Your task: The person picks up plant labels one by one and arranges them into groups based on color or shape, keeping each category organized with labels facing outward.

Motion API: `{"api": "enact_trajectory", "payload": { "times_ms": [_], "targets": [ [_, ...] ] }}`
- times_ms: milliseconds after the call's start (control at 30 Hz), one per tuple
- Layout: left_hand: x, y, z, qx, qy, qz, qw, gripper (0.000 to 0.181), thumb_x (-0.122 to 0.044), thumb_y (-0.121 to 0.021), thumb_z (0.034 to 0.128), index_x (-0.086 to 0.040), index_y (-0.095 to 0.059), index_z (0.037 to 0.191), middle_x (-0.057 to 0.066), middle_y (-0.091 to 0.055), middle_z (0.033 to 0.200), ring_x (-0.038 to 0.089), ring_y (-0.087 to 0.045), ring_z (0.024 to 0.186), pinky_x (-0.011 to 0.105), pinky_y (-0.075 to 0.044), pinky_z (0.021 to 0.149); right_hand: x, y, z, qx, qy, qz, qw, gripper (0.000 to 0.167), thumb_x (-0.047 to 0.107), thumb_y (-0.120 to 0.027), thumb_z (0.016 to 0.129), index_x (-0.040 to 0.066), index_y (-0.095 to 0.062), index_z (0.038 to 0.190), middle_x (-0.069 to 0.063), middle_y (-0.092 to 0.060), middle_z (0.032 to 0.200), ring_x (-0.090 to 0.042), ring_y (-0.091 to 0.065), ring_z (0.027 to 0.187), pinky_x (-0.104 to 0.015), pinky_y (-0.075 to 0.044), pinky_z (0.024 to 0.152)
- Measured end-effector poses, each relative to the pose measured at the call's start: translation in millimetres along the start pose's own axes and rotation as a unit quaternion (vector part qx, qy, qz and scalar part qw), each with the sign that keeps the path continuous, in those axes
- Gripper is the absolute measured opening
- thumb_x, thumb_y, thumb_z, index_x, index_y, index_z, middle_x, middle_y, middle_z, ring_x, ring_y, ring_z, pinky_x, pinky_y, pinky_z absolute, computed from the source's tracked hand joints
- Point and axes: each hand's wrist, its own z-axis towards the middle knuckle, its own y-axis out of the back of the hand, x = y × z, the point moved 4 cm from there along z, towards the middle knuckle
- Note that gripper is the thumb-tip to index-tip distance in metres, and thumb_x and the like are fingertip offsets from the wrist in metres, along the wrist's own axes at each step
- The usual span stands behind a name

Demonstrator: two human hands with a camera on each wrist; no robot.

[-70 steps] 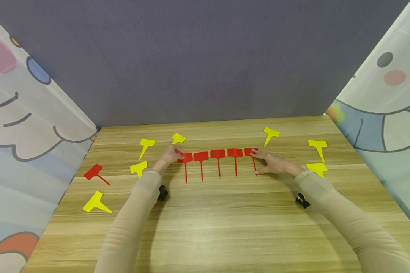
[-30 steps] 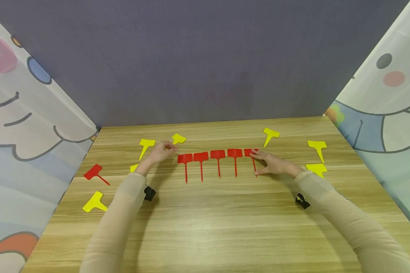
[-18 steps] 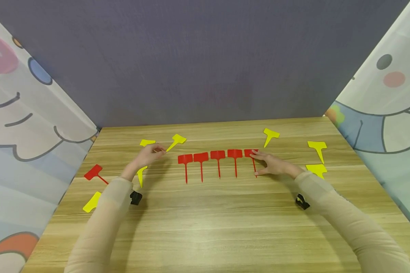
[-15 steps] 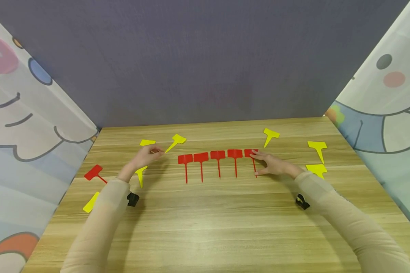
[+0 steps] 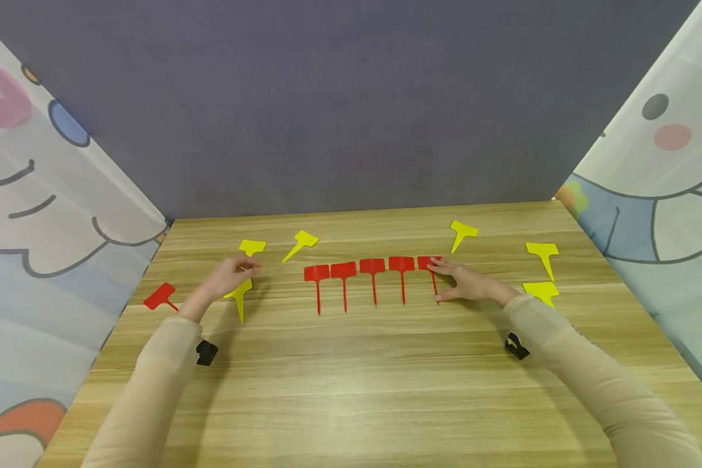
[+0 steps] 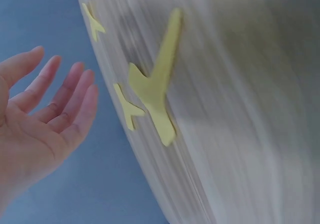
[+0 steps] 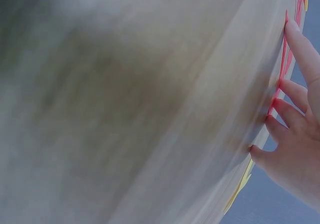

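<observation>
Left grip point(image 5: 225, 277) relaxed, right grip point(image 5: 466, 282) spread across 1 red tag point(image 5: 425, 262); wood-grain table point(image 5: 363, 383) before grey backdrop point(image 5: 351, 110).

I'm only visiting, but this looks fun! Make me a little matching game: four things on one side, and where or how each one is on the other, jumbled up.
Things
1. Left hand
2. Right hand
3. Red row
4. Lone red tag

Where or how
A. Five, side by side
B. Near the table's left edge
C. Empty, near yellow tags
D. Touching the right-end tag

Pairs: 1-C, 2-D, 3-A, 4-B
</observation>
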Motion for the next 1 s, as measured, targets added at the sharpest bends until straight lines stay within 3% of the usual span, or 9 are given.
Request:
{"api": "enact_trajectory", "payload": {
  "times_ms": [133,300,467,767,1000],
  "targets": [
    [7.3,3.8,-6.1,0.000,0.011,0.008,0.9999,0.037,-0.019,-0.045,0.0931,0.008,-0.050,0.117,0.030,-0.043,0.123,0.038,-0.048,0.101,0.048,-0.041,0.084,-1.2,-1.0,0.8,0.000,0.000,0.000,1.0000,0.077,0.026,-0.068,0.077,-0.005,-0.028,0.135,-0.023,-0.015,0.143,-0.042,-0.010,0.129,-0.057,-0.016,0.101],
    [16.6,9.6,-13.7,-0.011,0.023,0.023,0.9994,0.042,-0.027,-0.046,0.0924,0.007,-0.050,0.116,0.027,-0.049,0.117,0.037,-0.048,0.101,0.049,-0.041,0.083,-2.7,-1.1,0.7,-0.002,-0.001,0.004,1.0000,0.077,0.027,-0.068,0.077,-0.005,-0.028,0.135,-0.023,-0.015,0.143,-0.042,-0.010,0.129,-0.057,-0.016,0.100],
    [23.5,15.8,-21.4,-0.027,0.019,0.047,0.9984,0.037,-0.022,-0.048,0.0918,0.009,-0.051,0.113,0.026,-0.054,0.108,0.038,-0.049,0.098,0.048,-0.043,0.080,-3.4,-0.7,0.3,-0.003,-0.003,0.006,1.0000,0.077,0.026,-0.068,0.077,-0.005,-0.028,0.135,-0.022,-0.015,0.143,-0.043,-0.009,0.129,-0.058,-0.014,0.100],
    [36.7,29.2,-33.4,-0.035,0.029,0.089,0.9950,0.036,-0.022,-0.047,0.0920,0.007,-0.053,0.111,0.027,-0.054,0.106,0.040,-0.050,0.097,0.049,-0.045,0.076,-2.6,-0.3,-0.1,-0.003,-0.006,0.008,0.9999,0.077,0.027,-0.068,0.077,-0.004,-0.029,0.135,-0.022,-0.015,0.143,-0.043,-0.008,0.129,-0.060,-0.014,0.100],
    [49.0,40.2,-40.0,-0.035,0.029,0.090,0.9949,0.034,-0.018,-0.046,0.0920,0.008,-0.051,0.114,0.028,-0.053,0.108,0.042,-0.049,0.098,0.050,-0.045,0.076,-2.1,-0.3,0.2,-0.003,-0.004,0.007,1.0000,0.077,0.026,-0.068,0.076,-0.004,-0.029,0.135,-0.022,-0.017,0.143,-0.044,-0.009,0.129,-0.060,-0.015,0.099]
  ]
}}
